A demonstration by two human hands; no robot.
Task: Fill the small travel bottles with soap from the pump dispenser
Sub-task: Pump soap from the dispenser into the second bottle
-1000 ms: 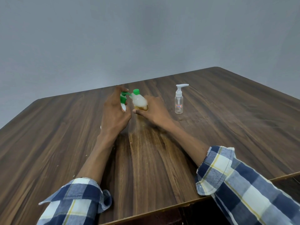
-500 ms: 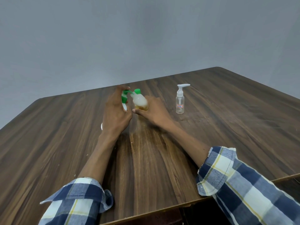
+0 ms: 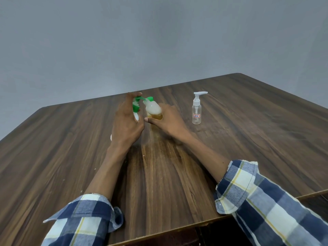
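Fingers (image 3: 130, 103) on green pump (image 3: 137, 101), spout meeting travel bottle (image 3: 153, 110).

Both arms wear a checked shirt of dark blue, grey-blue and off-white squares crossed by thin yellow lines. The left sleeve (image 3: 83, 221) is pushed back from the wrist, its cuff loose and flared, with a paler inner face showing. The right sleeve (image 3: 269, 201) ends in a turned-back cuff with visible stitching along its edge; both forearms are bare.
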